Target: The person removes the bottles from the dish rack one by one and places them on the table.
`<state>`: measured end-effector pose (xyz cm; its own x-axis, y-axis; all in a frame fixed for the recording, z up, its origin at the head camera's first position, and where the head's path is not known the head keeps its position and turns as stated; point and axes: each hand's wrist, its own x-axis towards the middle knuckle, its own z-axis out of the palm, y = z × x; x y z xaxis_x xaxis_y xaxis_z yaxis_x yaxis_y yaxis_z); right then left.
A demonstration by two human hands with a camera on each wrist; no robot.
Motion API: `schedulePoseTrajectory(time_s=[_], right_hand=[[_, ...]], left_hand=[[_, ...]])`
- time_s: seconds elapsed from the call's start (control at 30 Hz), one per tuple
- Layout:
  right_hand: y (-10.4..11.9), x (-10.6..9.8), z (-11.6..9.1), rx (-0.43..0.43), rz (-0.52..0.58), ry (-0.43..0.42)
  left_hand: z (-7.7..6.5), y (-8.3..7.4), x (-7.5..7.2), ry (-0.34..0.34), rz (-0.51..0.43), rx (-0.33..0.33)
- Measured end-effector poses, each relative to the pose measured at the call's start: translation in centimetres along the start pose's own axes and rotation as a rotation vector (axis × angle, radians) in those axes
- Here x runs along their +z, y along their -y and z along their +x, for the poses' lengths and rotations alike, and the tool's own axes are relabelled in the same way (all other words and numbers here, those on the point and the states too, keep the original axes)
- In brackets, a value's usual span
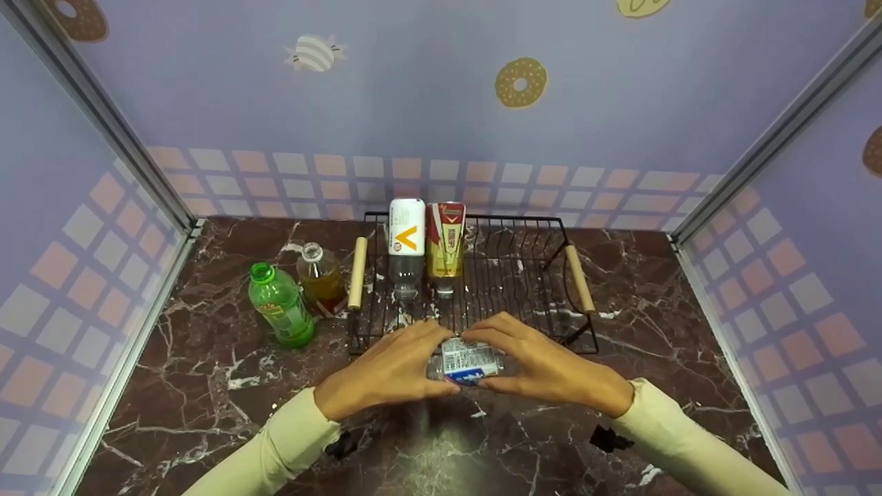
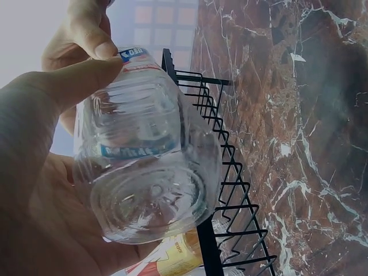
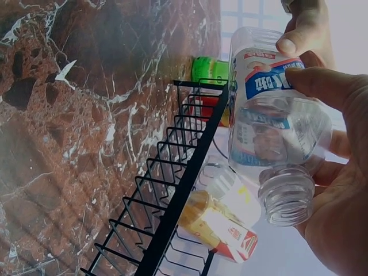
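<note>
Head view: clear plastic bottle (image 1: 472,358) held sideways at a black wire basket (image 1: 513,218)

So the setup is a dark red-brown marbled tabletop (image 1: 661,372) with white veins, boxed in by lavender wall panels (image 1: 427,89). The walls have doughnut prints (image 1: 510,96) and a band of pink and white squares (image 1: 482,172) lower down, plus metal strips (image 1: 772,131) in the corners.

Sitting on that top is the basket, with a pale wooden handle (image 1: 358,272) at each end. Two bottles take up its left half, necks toward the person: a white-labelled bottle (image 1: 406,231) with an orange V, and right beside it a red-and-yellow bottle (image 1: 446,241). Left of the basket stand a green bottle (image 1: 284,306) and an amber-bottomed bottle (image 1: 321,282) (liquid or label, can't tell).

As for the one being held, it's at the basket's front edge; can't tell how high above the table. The left hand (image 1: 387,365) has fingers and thumb curled round the base end, and the right hand (image 1: 551,365) does the same at the neck end, where bare screw threads show. The basket's front rim runs close alongside, partly hidden by the hands.
</note>
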<state>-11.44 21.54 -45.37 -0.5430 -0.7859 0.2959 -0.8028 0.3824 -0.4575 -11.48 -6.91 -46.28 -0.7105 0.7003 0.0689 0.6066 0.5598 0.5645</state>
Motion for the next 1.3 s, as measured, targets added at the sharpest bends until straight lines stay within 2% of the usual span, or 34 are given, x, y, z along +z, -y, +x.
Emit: schedulePoseTrajectory(time_s=[0.27,0.43,0.57,0.7,0.83,1.1,1.3], right_hand=[[-0.3,-0.5,-0.1,0.043,0.036,-0.009],[-0.6,-0.9,-0.3,0.053,0.043,-0.018],[-0.9,-1.0,-0.2,0.027,0.067,-0.049],[-1.2,-1.0,0.0,0.007,0.079,-0.082],[-1.6,-1.0,0.0,0.017,0.081,-0.111],[-2.3,-1.0,-0.2,0.014,0.083,-0.171],[-2.6,-1.0,-0.3,0.058,0.084,-0.163]], left_hand=[[-1.1,0.4,-0.1,-0.013,-0.040,-0.062],[-2.4,0.8,-0.1,-0.055,-0.074,-0.105],[-3.3,1.2,-0.1,-0.104,-0.116,-0.146],[-4.2,1.8,-0.1,-0.160,-0.150,-0.140],[-5.1,2.5,-0.2,-0.226,-0.172,-0.136],[-7.2,3.7,-0.4,-0.331,-0.203,-0.195],[-8.7,4.4,-0.3,-0.450,-0.239,-0.202]])
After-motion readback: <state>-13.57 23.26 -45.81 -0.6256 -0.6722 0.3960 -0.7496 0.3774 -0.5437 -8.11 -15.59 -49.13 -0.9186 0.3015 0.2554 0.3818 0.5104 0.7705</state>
